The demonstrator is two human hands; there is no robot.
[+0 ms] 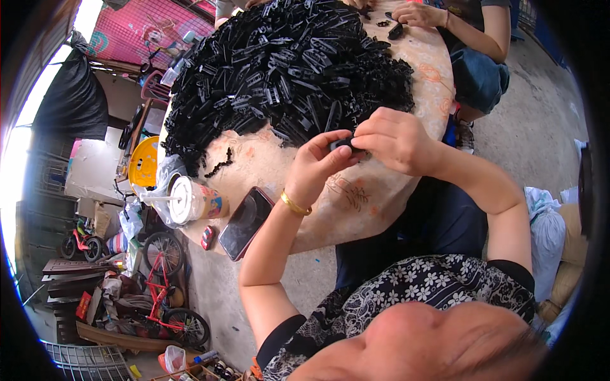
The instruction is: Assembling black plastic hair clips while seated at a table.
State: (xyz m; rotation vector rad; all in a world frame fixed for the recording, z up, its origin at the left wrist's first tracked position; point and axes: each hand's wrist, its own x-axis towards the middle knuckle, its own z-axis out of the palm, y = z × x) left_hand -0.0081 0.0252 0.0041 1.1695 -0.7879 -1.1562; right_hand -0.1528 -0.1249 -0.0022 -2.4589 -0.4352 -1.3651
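Note:
Between my two hands, above the near part of the table, is a small black plastic part. My left hand pinches it between thumb and fingers, with a gold bangle on that wrist. From the right, my right hand closes its fingertips on the part's other end; whether a second small piece sits in them is hidden. Just beyond both hands spreads a large heap of black plastic parts, many of them long and slotted. A short chain of small black pieces lies apart from the heap, on the cloth to the left.
A patterned cream cloth covers the table. Along its left edge stand a lidded drink cup with a straw, a phone and a small red object. Another person's hand works at the far right. A red bicycle stands at left.

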